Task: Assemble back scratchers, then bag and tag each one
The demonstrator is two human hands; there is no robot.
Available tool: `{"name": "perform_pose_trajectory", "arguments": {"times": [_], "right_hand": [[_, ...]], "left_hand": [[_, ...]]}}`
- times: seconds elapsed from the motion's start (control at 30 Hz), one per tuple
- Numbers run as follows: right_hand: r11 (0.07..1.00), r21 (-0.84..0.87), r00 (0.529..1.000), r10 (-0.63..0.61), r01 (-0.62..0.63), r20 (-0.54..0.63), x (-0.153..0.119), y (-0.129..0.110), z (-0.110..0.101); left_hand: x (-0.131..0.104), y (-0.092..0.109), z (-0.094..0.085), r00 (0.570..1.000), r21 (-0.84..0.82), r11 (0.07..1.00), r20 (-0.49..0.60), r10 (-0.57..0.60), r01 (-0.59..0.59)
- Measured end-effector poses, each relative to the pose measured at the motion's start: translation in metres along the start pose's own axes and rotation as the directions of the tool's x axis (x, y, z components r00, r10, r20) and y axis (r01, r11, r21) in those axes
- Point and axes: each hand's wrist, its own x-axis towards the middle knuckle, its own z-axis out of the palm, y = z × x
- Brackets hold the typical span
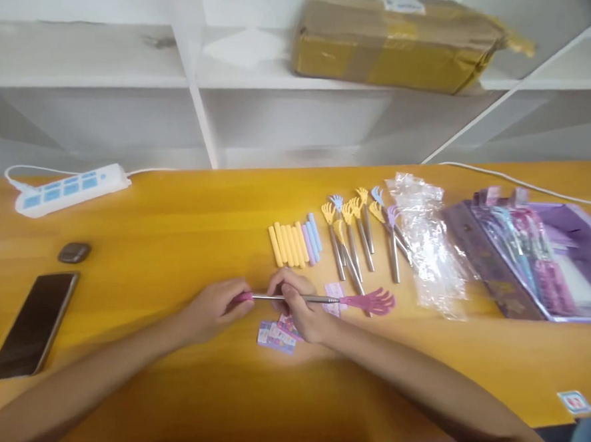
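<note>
Forearms (416, 372) flank the pink scratcher (331, 300): left fingers (237, 289) pinch its end, right fingers (292, 294) seemingly close mid-shaft.

Scratcher (324, 300): slim silver rod showing thick and thinner sections, spread pink claw (373, 302) at three o'clock, pink end (243, 297) at nine, lying crosswise, six-o'clock side of view centre.

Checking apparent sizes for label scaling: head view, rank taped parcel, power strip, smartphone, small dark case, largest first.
1. Taped parcel
2. Power strip and smartphone, unranked: strip looks longer, phone wider, and the phone lies nearer the camera
3. Small dark case
</note>
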Motion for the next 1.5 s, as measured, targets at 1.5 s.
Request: {"name": "perform_pose_trajectory", "arguments": {"times": [1.5], "right_hand": [[0.985, -0.084, 0.988, -0.146, 0.15, 0.05, -0.006, 0.004, -0.009]], "left_hand": [[0.012, -0.013, 0.001, 0.956, 0.201, 0.935, 0.102, 0.275, -0.291]]}}
